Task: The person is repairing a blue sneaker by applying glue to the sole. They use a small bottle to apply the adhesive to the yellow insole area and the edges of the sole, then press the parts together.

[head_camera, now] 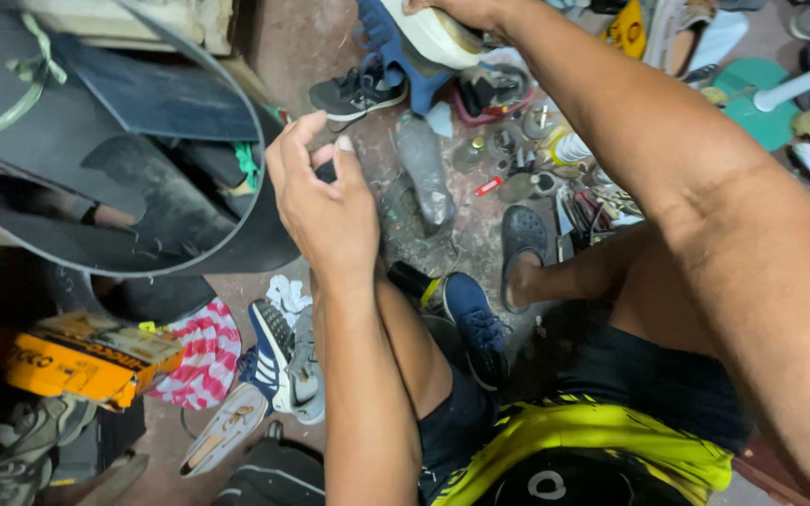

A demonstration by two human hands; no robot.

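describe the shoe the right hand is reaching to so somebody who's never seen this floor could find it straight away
Start at the top edge of the view, where the right hand stretches past the floor's clutter of tools. Under its fingers lies an upturned shoe, its pale cream sole facing up over a blue upper. The dark sneaker beside it sits upright and shows no pale sole.

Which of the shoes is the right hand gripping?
The white-soled shoe at the top, under the right hand; the black sneaker and blue sneaker lie untouched.
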